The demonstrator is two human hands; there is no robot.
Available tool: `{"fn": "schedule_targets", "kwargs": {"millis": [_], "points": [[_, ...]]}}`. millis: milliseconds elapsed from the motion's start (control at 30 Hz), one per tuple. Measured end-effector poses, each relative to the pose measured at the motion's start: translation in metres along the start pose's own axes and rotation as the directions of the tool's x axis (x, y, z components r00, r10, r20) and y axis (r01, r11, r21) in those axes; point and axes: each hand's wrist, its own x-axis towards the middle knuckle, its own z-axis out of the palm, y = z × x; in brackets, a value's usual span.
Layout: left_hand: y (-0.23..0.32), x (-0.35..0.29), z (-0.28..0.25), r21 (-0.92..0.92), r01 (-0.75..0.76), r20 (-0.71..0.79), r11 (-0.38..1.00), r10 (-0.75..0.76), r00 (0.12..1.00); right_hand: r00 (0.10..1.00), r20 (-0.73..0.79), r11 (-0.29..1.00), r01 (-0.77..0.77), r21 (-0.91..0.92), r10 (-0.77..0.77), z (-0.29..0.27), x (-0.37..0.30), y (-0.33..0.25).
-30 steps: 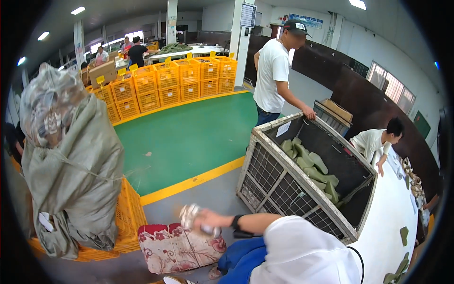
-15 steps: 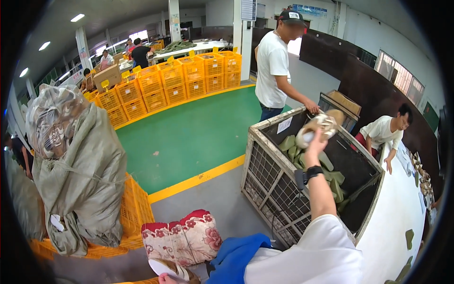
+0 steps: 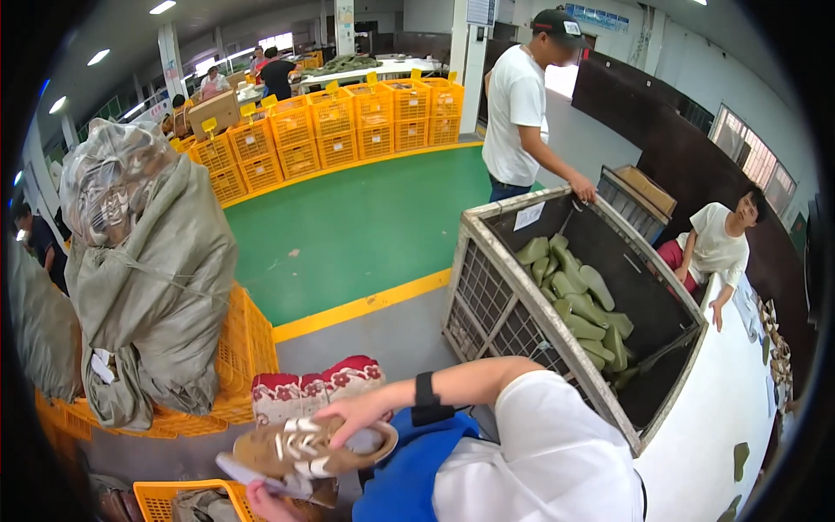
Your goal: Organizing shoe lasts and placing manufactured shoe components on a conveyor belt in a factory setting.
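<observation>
Shoe (image 3: 296, 448) sits in the right hand's (image 3: 352, 416) closed grip, forearm crosswise; left hand's (image 3: 268, 505) closure unclear, near the toe; floor (image 3: 400, 335) separates crates (image 3: 248, 348) and cart (image 3: 557, 339).

White table (image 3: 696, 426) bearing green foot-shaped pieces (image 3: 740, 461) and, near the dim right rim, apparently brown shoe parts (image 3: 773, 348).

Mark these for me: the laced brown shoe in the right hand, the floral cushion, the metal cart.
Laced brown shoe (image 3: 300, 446): head view, on the laces.
Floral cushion (image 3: 294, 395): head view, on its cream side.
Metal cart (image 3: 559, 335): head view, on its near rim.
</observation>
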Motion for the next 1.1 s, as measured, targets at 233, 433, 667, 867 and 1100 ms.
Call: {"fn": "schedule_targets", "kwargs": {"millis": [233,433,667,867,1100], "points": [[-0.15,-0.077,-0.126,-0.196,-0.076,0.051,0.978,0.088,0.995,0.878,0.425,0.956,0.106,0.274,-0.219,0.077,0.066,-0.044],[-0.03,-0.134,-0.11,-0.423,-0.152,-0.438,0.893,-0.055,0.897,0.654,0.693,0.93,0.36,0.069,-0.304,0.169,0.119,-0.074],[0.017,-0.191,-0.118,-0.679,-0.665,-0.733,0.31,-0.323,0.599,-0.123,0.992,0.959,-0.283,-0.033,-0.002,0.257,0.189,-0.071],[-0.026,-0.269,-0.141,-0.361,-0.652,-0.879,0.667,-0.476,0.0,-0.367,0.913,0.967,-0.111,-0.231,0.176,0.386,0.196,-0.089],[-0.021,-0.283,-0.078,-0.431,-0.346,-0.673,0.834,-0.552,-0.492,-0.487,0.811,0.946,0.156,-0.283,0.323,0.502,0.172,-0.019]]}}
